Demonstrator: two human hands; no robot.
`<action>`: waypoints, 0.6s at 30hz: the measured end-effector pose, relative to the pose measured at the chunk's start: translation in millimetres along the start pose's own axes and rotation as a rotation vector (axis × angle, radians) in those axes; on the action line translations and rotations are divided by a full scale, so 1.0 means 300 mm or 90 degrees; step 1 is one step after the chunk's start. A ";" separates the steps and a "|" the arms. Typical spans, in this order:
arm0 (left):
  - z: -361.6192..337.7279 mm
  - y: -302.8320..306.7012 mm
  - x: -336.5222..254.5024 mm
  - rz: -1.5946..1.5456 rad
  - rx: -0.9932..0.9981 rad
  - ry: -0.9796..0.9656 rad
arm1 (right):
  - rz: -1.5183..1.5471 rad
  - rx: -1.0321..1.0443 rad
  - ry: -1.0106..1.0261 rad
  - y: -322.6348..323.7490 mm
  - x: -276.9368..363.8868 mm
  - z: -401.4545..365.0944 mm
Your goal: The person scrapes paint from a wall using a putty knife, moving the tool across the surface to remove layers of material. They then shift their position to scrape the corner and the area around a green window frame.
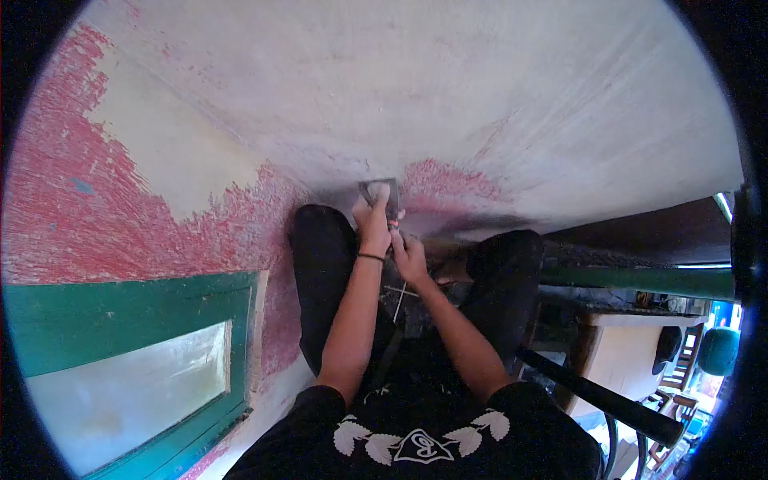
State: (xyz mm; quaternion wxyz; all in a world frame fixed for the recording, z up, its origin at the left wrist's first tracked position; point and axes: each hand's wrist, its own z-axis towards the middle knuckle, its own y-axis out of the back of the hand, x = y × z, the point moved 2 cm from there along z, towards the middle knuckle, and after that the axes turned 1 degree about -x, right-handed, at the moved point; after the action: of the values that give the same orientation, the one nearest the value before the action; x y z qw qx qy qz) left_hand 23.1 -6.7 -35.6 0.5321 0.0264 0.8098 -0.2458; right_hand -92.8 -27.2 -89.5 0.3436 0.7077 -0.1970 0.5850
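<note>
A flat-bladed scraper (pixel 391 192) is pressed against the wall (pixel 448 88) in front of my knees. My left hand (pixel 371 224), with a dark band at the wrist, is closed on the scraper near its blade, fingers pressing on the flat metal. Just below it, my right hand (pixel 410 256) is closed around the handle end. Much of the handle is hidden by my fingers. Beside the blade, to the right, a patch of red paint (pixel 452 182) shows on the otherwise pale, scraped surface.
At the left, rough red paint (pixel 144 216) borders a green window frame (pixel 136 308) with a cloudy pane. My knees are bent on both sides of my hands. To the right are a green beam (pixel 640 280), a black tube (pixel 608 398) and wooden furniture farther off.
</note>
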 end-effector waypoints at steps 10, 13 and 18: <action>-0.017 0.004 0.021 -0.001 0.000 -0.001 | 0.025 0.049 -0.097 -0.006 -0.048 -0.028; -0.023 0.029 0.065 0.083 -0.047 0.023 | 0.037 0.058 -0.131 -0.008 -0.031 -0.058; -0.016 -0.001 0.004 0.009 0.005 -0.003 | 0.052 -0.006 0.009 0.000 -0.008 -0.053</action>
State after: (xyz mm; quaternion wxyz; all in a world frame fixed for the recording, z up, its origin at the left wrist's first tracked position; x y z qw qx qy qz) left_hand 18.3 -5.1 -34.9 0.5358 0.0339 0.8072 -0.2453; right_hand -104.4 -16.2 -90.5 0.3242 0.6930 -0.2262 0.6029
